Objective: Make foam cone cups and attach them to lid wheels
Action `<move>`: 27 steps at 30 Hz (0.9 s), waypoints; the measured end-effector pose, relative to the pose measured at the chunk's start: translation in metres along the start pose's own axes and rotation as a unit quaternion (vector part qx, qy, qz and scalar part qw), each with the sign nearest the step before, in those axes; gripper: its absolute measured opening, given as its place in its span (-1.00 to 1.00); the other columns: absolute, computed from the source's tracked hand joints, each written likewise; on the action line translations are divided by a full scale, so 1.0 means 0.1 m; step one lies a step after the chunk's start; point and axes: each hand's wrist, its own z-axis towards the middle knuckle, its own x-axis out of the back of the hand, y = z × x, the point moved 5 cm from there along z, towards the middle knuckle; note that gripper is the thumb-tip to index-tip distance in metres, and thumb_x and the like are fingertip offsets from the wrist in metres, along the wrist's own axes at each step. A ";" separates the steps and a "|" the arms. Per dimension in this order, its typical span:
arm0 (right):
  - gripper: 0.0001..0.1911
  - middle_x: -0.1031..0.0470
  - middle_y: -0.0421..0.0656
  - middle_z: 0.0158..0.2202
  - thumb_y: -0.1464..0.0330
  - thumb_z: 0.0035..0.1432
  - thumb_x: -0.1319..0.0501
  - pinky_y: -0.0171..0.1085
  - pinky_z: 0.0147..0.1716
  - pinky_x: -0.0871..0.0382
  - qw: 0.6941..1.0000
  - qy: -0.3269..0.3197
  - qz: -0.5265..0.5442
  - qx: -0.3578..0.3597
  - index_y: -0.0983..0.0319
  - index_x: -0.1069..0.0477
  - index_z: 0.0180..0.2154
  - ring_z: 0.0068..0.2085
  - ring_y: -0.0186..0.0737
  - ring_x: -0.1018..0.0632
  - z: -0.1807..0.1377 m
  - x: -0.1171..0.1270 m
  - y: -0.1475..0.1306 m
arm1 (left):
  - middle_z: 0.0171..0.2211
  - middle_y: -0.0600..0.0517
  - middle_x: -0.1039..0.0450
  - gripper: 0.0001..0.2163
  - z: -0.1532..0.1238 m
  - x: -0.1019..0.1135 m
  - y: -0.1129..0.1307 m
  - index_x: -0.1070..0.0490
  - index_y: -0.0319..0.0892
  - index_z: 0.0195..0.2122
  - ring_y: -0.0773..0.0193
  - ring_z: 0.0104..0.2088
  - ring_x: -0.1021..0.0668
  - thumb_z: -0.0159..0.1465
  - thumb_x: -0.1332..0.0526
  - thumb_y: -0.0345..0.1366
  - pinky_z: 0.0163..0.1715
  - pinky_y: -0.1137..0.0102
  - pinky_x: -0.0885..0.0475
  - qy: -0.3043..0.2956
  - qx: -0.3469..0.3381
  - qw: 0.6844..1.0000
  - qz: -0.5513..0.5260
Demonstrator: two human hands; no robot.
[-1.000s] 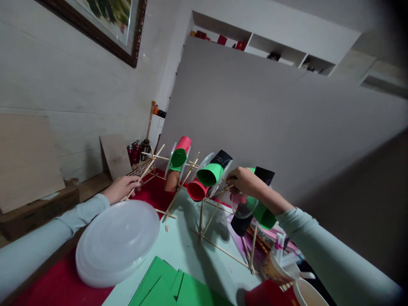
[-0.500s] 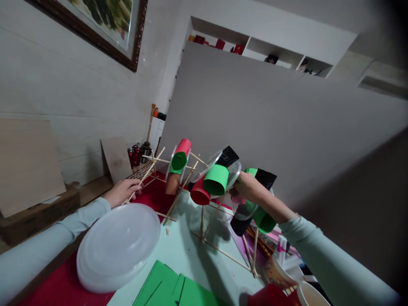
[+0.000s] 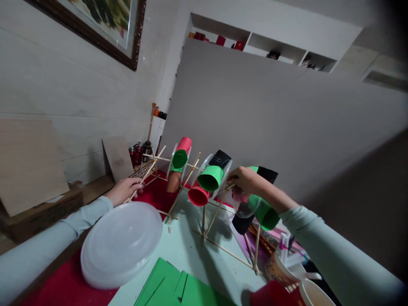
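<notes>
Landmark: stick frame (image 3: 204, 212) — axle runs left to right.
Right hand (image 3: 247, 180): pinching the axle's right end (nearer the green cup (image 3: 210, 177)).
Left hand (image 3: 124, 190): curled on the frame's left strut.

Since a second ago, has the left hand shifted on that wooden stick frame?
No. The left hand rests on the same slanted stick of the wooden stick frame, just behind the white plastic lid, as before; small offsets match camera movement.

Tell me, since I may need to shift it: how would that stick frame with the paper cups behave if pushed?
The stick frame looks thin and light, so it would probably slide or tip easily. Its joints seem fragile. The right hand and left hand both touch it.
</notes>
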 end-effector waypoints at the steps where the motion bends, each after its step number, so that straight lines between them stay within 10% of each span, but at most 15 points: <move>1: -0.82 -0.58 -0.24 -0.42 0.32 0.35 -0.23 -0.28 -0.35 -0.56 1.000 -0.003 0.004 0.002 0.30 -0.52 -0.25 -0.43 -0.35 -0.60 0.01 0.00 0.00 | -0.42 0.04 -0.50 -0.63 0.00 0.00 -0.01 -0.42 -0.20 -0.25 0.29 -0.49 -0.50 0.28 -0.15 0.06 -0.42 0.35 -0.40 0.000 0.001 1.000 0.001; 19: -0.77 -0.56 -0.21 -0.37 0.28 0.41 -0.16 -0.31 -0.39 -0.56 0.995 0.004 0.099 -0.030 0.32 -0.47 -0.18 -0.43 -0.36 -0.59 0.01 -0.09 0.12 | -0.39 0.01 -0.55 -0.63 0.01 0.01 -0.02 -0.43 -0.18 -0.26 0.26 -0.48 -0.54 0.28 -0.11 0.05 -0.39 0.33 -0.45 0.000 -0.023 0.998 0.061; 27: -0.76 -0.56 -0.15 -0.22 0.26 0.39 -0.17 -0.26 -0.33 -0.56 0.994 0.026 0.099 -0.036 0.29 -0.46 -0.07 -0.33 -0.31 -0.59 -0.05 -0.09 0.04 | -0.22 -0.14 -0.65 -0.52 -0.12 0.35 0.25 -0.50 -0.16 -0.10 -0.05 -0.19 -0.64 0.12 -0.12 0.07 -0.17 0.22 -0.51 0.138 -0.087 0.973 0.164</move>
